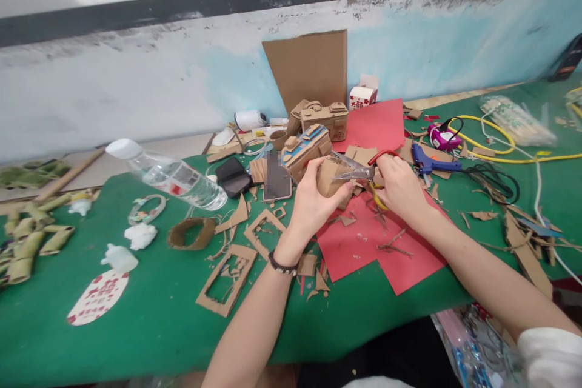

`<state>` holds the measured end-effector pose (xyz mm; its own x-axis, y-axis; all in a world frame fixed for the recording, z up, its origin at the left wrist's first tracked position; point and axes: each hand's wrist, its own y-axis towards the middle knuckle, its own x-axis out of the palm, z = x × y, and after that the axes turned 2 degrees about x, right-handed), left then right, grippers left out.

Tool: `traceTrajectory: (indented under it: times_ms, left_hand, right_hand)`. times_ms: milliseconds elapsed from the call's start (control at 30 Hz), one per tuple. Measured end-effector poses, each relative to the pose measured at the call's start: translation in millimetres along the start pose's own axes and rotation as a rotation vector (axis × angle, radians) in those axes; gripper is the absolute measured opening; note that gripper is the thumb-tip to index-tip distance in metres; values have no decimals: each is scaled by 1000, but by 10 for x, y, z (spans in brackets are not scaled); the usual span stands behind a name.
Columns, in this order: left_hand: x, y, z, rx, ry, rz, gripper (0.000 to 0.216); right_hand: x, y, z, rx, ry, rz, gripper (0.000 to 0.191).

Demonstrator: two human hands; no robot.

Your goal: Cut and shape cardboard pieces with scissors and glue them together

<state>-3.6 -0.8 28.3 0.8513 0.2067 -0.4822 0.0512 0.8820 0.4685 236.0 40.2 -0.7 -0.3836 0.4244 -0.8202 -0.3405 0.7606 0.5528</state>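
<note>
My left hand (310,203) grips a brown cardboard piece (330,177), thumb on the near side and fingers behind it. My right hand (401,187) is closed on a pair of scissors (362,173), with one red and one yellow handle. The scissor blades are spread and point left, over the cardboard; whether they touch it I cannot tell. Just behind my left hand stands a cardboard model with blue strips (309,148), and farther back another cardboard model (325,120). Under my hands lie red paper (350,248) and cardboard scraps.
A water bottle (170,179) leans at the left near a phone (277,179) and a black device (233,177). Cut cardboard frames (205,298) lie in front. On the right are a blue glue gun (431,162), a purple device (443,137) and yellow cable (504,148).
</note>
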Motion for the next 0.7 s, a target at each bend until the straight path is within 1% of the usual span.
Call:
traceTrajectory:
  times_ms: [133, 333, 467, 600, 700]
  left_hand:
    - [14, -1, 5, 4, 33, 26, 59]
    - [46, 3, -12, -9, 72, 41, 59]
    - [73, -4, -20, 11, 89, 53, 60]
    - [96, -26, -24, 54, 136, 77, 63]
    - [107, -38, -46, 65, 184, 93, 66]
  right_hand:
    - [36, -5, 24, 7, 33, -28, 12]
    - [57, -16, 96, 32, -63, -12, 12]
    - [45, -15, 54, 22, -57, -10, 9]
    - [48, -8, -8, -17, -19, 2, 14]
    - [62, -10, 10, -2, -24, -16, 15]
